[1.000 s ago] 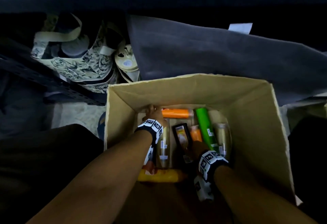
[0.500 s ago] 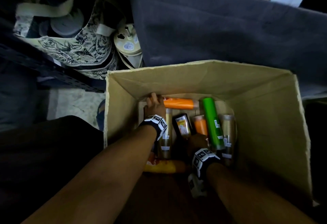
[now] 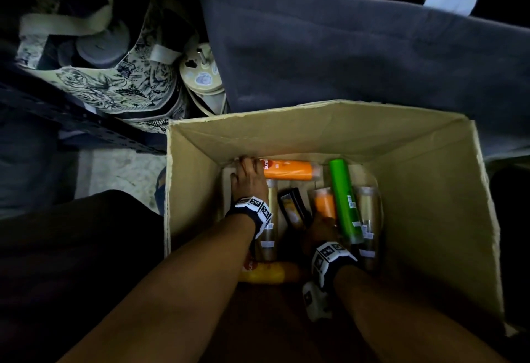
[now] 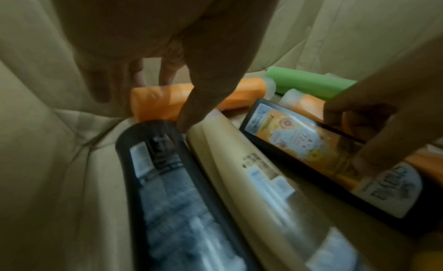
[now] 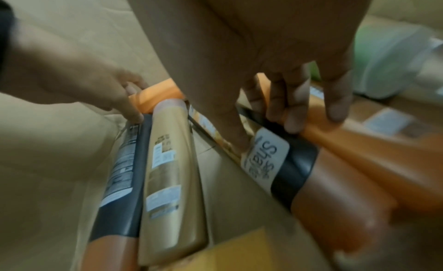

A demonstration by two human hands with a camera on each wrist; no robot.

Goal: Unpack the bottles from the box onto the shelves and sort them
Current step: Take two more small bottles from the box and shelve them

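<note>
Since one second ago my left hand (image 3: 249,174) has slid toward the far left corner of the box (image 3: 436,219), at about 11 o'clock. Its fingers are only slightly bent and touch the end of the dark bottle (image 4: 167,180) lying along the left wall; they do not yet close around it. This bottle's long axis runs from 12 to 6 o'clock, so the grip must come across it. At 12 o'clock the orange bottle (image 3: 288,169) lies crosswise. My right hand (image 3: 322,226), at 5 o'clock, pinches the black bottle (image 5: 282,157) between thumb and fingers. At 3 o'clock from it lies the green bottle (image 3: 344,196). All bottles rest flat on the cardboard floor. Around the box are a grey cloth (image 3: 344,55) and a patterned bag (image 3: 109,84); the room is dark.
</note>
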